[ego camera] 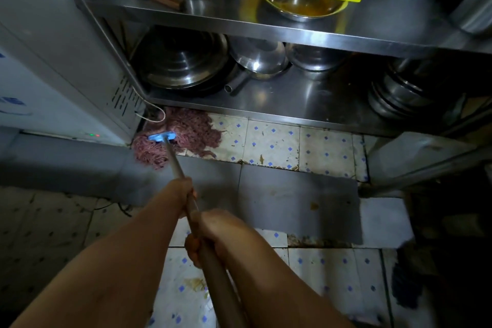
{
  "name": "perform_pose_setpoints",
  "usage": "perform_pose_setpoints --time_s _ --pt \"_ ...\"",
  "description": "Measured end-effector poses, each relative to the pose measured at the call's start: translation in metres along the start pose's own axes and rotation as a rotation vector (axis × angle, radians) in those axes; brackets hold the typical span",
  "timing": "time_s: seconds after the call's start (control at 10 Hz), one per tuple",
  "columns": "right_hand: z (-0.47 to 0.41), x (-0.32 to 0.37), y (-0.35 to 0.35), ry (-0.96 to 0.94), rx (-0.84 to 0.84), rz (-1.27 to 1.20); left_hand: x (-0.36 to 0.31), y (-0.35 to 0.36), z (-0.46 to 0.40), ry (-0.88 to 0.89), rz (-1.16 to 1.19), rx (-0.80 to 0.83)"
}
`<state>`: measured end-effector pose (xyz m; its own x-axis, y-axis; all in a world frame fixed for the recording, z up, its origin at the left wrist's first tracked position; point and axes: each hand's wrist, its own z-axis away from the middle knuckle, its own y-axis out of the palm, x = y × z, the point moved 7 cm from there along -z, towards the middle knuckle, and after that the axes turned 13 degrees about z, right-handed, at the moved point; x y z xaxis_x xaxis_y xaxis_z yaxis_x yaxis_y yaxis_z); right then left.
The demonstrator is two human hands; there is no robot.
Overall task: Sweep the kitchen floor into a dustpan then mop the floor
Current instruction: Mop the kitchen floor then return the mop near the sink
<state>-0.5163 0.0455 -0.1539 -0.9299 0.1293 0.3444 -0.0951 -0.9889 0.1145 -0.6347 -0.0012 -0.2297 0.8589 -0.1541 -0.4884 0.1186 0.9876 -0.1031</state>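
Mopping underway | both hands [183, 192] [213, 231], fingers curled round mop handle [175, 162] | mop head [175, 138] at floor [274, 146] corner under shelf [292, 104] | stains remain

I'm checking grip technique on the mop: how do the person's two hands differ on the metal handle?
The left hand grips the metal mop handle farther down, nearer the pink string mop head; the right hand grips higher up, closer to the camera. The left arm reaches farther forward than the right arm. Both hands curl fully round the handle.
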Motion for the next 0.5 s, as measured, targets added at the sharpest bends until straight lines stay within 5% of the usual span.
perform_pose_setpoints --time_s 0.3,0.5 --pt "0.085 -0.105 -0.039 0.019 -0.064 -0.182 0.074 0.066 0.097 0.050 -0.314 0.075" --pt "0.150 -0.229 -0.064 -0.017 -0.190 -0.199 0.191 0.110 0.163 0.076 -0.329 0.201"
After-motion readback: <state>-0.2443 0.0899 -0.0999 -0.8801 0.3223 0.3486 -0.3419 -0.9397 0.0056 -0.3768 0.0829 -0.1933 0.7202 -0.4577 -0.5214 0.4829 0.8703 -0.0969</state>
